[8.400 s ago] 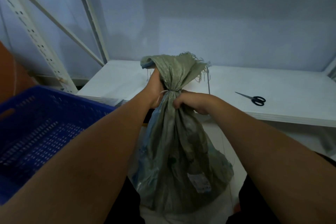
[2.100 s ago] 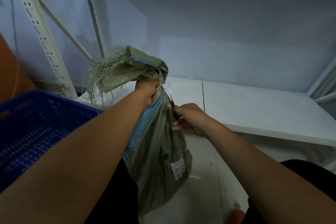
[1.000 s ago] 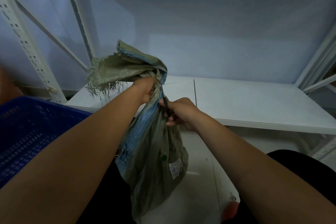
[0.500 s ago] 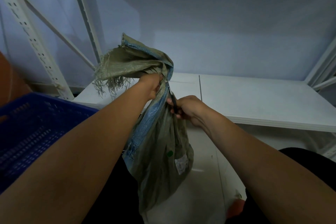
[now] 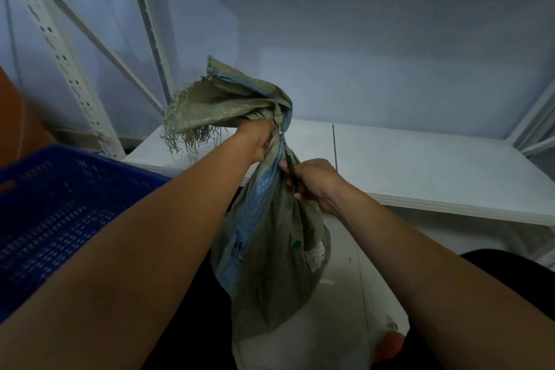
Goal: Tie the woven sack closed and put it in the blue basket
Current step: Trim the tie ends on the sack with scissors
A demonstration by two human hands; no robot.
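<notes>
Tying looks nearly done to me: my left grip [image 5: 259, 141] clamps the cinched neck of the woven sack [image 5: 270, 267] hanging mid-frame, my right grip [image 5: 312, 180] pinches a slim dark tool [image 5: 289, 164] at that neck, and the blue basket [image 5: 60, 219], lower left, does not hold it yet.

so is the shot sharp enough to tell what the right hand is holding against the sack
Head view: dim, bluish light, no glare; the right hand grips a thin dark tool at the neck of the sack, too shadowed to name. Head view edges: the shelf post slants from the wide lens.
</notes>
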